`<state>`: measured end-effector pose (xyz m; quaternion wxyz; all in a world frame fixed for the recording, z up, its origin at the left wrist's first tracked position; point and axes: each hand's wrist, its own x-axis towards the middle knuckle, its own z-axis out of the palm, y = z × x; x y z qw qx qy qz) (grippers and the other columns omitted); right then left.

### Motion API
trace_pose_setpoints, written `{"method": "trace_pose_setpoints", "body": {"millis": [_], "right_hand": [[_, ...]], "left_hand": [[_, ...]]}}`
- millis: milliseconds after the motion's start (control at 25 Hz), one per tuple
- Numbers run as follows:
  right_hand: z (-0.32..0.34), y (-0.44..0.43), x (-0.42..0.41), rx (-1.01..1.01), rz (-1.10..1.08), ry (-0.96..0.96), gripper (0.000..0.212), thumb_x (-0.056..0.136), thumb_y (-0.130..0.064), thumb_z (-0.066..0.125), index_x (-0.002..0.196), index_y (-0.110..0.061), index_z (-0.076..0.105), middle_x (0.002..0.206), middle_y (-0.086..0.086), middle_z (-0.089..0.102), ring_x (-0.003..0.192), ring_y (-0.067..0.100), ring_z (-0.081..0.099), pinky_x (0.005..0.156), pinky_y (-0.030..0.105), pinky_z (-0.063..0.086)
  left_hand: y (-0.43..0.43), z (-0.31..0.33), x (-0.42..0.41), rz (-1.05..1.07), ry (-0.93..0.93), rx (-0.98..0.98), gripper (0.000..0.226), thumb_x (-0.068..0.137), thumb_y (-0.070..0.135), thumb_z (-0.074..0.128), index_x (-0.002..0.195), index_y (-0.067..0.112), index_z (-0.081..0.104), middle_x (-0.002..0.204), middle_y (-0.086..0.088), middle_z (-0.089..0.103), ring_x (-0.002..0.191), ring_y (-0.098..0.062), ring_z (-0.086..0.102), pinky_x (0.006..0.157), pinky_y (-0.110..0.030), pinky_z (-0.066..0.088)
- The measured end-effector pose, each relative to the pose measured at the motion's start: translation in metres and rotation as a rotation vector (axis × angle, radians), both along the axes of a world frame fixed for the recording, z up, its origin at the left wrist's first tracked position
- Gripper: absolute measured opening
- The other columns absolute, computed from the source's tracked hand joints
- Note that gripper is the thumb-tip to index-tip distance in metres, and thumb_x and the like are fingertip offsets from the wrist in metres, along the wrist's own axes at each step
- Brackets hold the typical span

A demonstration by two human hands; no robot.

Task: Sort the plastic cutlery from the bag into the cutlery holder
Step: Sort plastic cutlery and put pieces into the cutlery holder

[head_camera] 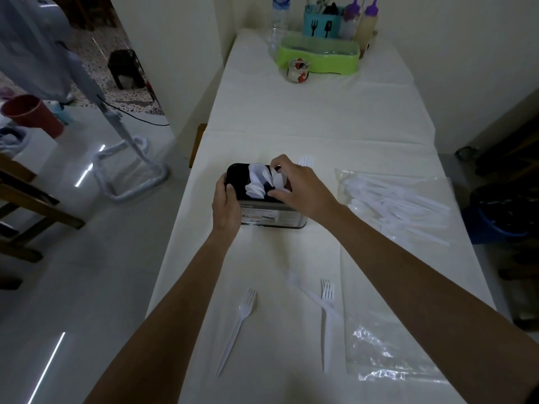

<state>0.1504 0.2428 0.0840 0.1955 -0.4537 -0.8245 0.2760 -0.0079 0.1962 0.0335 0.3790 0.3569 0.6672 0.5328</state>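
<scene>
Covering the right end of the black cutlery holder (pixel 237 176), the right hand (pixel 303 186) hides that end's compartments, so it cannot be told which slot holds what. White spoons (pixel 256 185) stand bowls-up in the holder's middle. The right thumb and forefinger are curled round the rightmost bowls, pinching them from the near and far sides. The left hand (pixel 226 204) grips the holder's left end, with the thumb on the top rim and the fingers out of sight behind the wall.

Just behind the holder only the tines of a fork (pixel 306 161) show, the rest hidden by the right hand. Right of the holder and apart from it lies the clear bag (pixel 393 199). The white cutlery inside it blurs together, too pale to tell apart. Nearer than the holder, loose forks (pixel 237 325) lie flat on the white table (pixel 291 112). One of them crosses a faint white piece that is hard to identify.
</scene>
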Motion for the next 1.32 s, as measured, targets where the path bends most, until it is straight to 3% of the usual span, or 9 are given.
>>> {"method": "trace_pose_setpoints", "body": {"millis": [320,520,640,720,800,920,1040,1200,1320], "right_hand": [[0.002,0.029,0.001,-0.132,-0.046,0.115,0.009,0.088,-0.013,0.06,0.088,-0.012,0.051,0.063,-0.004,0.047,0.065,0.017,0.043,0.054,0.012,0.033],[-0.004,0.034,-0.001,-0.087,-0.162,0.015,0.032,0.077,-0.024,0.074,0.088,-0.004,0.05,0.088,0.013,0.061,0.077,0.022,0.053,0.059,0.025,0.035],[0.002,0.03,0.002,-0.008,-0.24,-0.016,0.055,0.073,-0.039,0.076,0.111,-0.005,0.056,0.109,0.009,0.061,0.099,0.022,0.057,0.073,0.021,0.035],[0.009,0.019,0.011,0.01,-0.292,0.007,0.069,0.076,-0.042,0.074,0.128,-0.005,0.048,0.12,0.01,0.055,0.107,0.021,0.054,0.081,0.019,0.033],[0.011,-0.002,0.024,0.035,-0.362,0.11,0.067,0.078,-0.039,0.072,0.131,-0.006,0.047,0.121,0.01,0.055,0.098,0.021,0.058,0.081,0.019,0.036],[-0.003,-0.054,0.045,0.079,-0.393,0.21,0.044,0.084,-0.029,0.068,0.12,-0.008,0.055,0.105,0.008,0.06,0.068,0.011,0.058,0.067,0.01,0.041],[-0.042,-0.115,0.061,-0.049,-0.371,0.075,0.026,0.087,-0.027,0.063,0.108,-0.012,0.061,0.091,0.004,0.065,0.064,0.011,0.06,0.069,0.023,0.051],[-0.088,-0.165,0.064,-0.246,-0.347,-0.29,0.026,0.091,-0.035,0.054,0.108,-0.017,0.061,0.105,0.0,0.061,0.099,0.017,0.059,0.072,0.025,0.043],[-0.098,-0.17,0.061,-0.183,-0.331,-0.378,0.024,0.092,-0.035,0.051,0.104,-0.016,0.061,0.107,0.002,0.058,0.105,0.019,0.054,0.076,0.031,0.046]], "left_hand": [[0.0,0.0,0.0,-0.004,0.002,-0.011,0.04,0.103,0.017,0.026,0.141,0.011,0.034,0.137,-0.011,0.046,0.116,-0.016,0.047,0.091,-0.023,0.039],[0.003,-0.006,-0.003,-0.007,0.02,0.012,0.039,0.102,0.016,0.028,0.139,0.009,0.037,0.136,-0.011,0.048,0.119,-0.019,0.048,0.096,-0.026,0.039],[0.001,-0.009,-0.008,-0.04,0.078,0.01,0.04,0.102,0.021,0.029,0.139,0.009,0.039,0.136,-0.009,0.051,0.122,-0.02,0.049,0.101,-0.026,0.039],[-0.005,-0.004,-0.01,-0.063,0.108,0.0,0.039,0.103,0.024,0.028,0.136,0.009,0.044,0.129,-0.006,0.055,0.113,-0.015,0.052,0.09,-0.013,0.041],[-0.019,-0.003,-0.01,-0.083,0.104,0.008,0.037,0.103,0.023,0.028,0.129,0.008,0.049,0.116,-0.001,0.057,0.101,-0.008,0.053,0.077,-0.003,0.04],[-0.056,-0.021,-0.008,-0.039,0.018,-0.039,0.032,0.102,0.03,0.032,0.121,0.017,0.054,0.115,0.001,0.058,0.105,-0.012,0.055,0.093,-0.025,0.044],[-0.108,-0.045,0.0,-0.051,0.212,-0.117,0.028,0.098,0.026,0.043,0.114,0.01,0.059,0.112,-0.009,0.062,0.098,-0.022,0.058,0.091,-0.044,0.05],[-0.16,-0.055,0.012,-0.262,0.558,-0.339,0.027,0.089,0.036,0.059,0.101,0.012,0.063,0.1,-0.004,0.061,0.082,-0.014,0.054,0.073,-0.028,0.045],[-0.177,-0.052,0.018,-0.353,0.697,-0.456,0.037,0.081,0.044,0.066,0.104,0.015,0.058,0.099,0.002,0.053,0.084,-0.014,0.052,0.07,-0.025,0.039]]}}
